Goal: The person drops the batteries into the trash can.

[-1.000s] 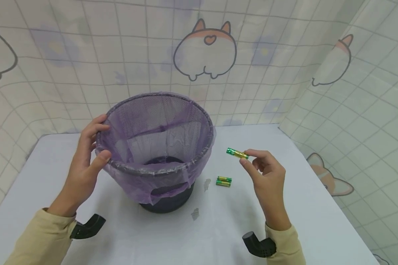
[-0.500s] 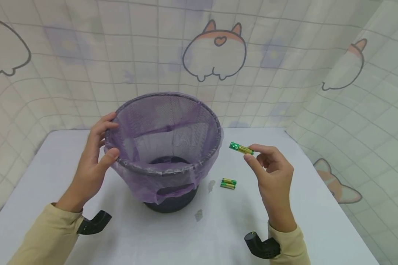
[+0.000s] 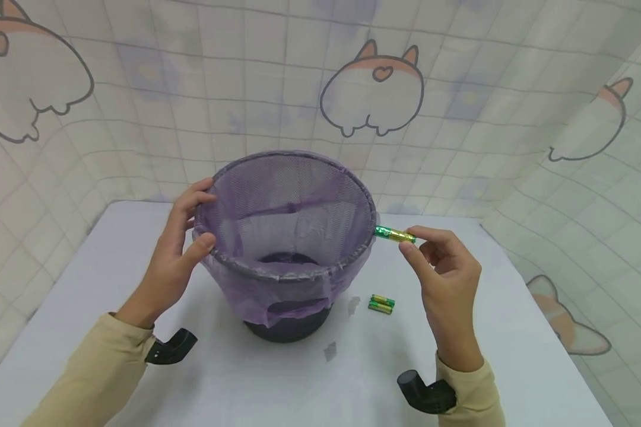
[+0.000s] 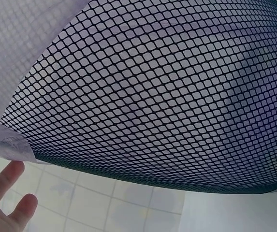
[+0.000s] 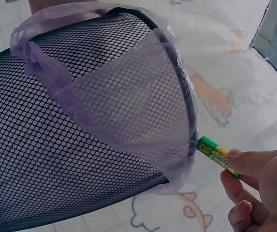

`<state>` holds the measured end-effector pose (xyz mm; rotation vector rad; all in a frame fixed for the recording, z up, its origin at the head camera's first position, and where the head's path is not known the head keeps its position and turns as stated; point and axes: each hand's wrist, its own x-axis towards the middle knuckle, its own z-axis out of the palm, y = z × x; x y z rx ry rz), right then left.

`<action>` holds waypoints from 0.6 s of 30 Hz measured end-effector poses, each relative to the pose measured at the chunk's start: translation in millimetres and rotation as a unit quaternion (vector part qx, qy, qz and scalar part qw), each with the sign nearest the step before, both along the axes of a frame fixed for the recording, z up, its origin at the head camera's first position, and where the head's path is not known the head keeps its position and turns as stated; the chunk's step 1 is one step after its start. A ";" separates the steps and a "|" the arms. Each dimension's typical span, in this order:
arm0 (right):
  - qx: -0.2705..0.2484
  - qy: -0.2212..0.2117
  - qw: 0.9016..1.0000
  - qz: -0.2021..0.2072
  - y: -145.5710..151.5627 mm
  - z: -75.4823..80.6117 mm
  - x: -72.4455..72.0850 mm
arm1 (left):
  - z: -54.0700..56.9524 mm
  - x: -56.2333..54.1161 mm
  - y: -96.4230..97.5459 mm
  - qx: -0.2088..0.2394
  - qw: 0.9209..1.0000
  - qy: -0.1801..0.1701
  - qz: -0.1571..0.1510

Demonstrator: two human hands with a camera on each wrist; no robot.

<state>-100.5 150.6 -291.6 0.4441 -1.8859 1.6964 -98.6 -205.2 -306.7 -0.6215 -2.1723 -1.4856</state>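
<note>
A black mesh wastebasket (image 3: 288,330) lined with a purple plastic bag (image 3: 235,290) stands on the table, its mouth tipped toward me. My left hand (image 3: 168,270) grips its left rim, thumb at the front and fingers farther back. In the left wrist view, the mesh wall (image 4: 128,96) fills most of the picture. My right hand (image 3: 451,279) pinches a green and gold battery (image 3: 395,233) between thumb and index finger. The battery's far end overlaps the right rim in the head view; the right wrist view also shows this end right at the rim (image 5: 192,121).
Two more green and gold batteries (image 3: 381,303) lie side by side on the white table (image 3: 432,391), right of the wastebasket. Grey patches (image 3: 330,351) mark the tabletop. A grid-patterned cloth (image 3: 278,77) with corgi drawings hangs behind and at the sides.
My right hand has brought the battery left, up to the wastebasket's right rim. My left hand keeps its grip on the rim. The head view has shifted, so everything sits farther right.
</note>
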 end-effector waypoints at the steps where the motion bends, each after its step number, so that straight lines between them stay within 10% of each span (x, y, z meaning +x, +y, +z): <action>1: -0.004 0.003 1.000 0.002 -0.2 0.6 -0.9 | -0.2 -0.1 0.0 -0.002 1.000 -0.002 0.002; 18: 0.024 0.016 0.999 0.020 -8.3 1.6 -13.7 | 2.2 1.8 0.6 -0.007 1.000 -0.013 0.009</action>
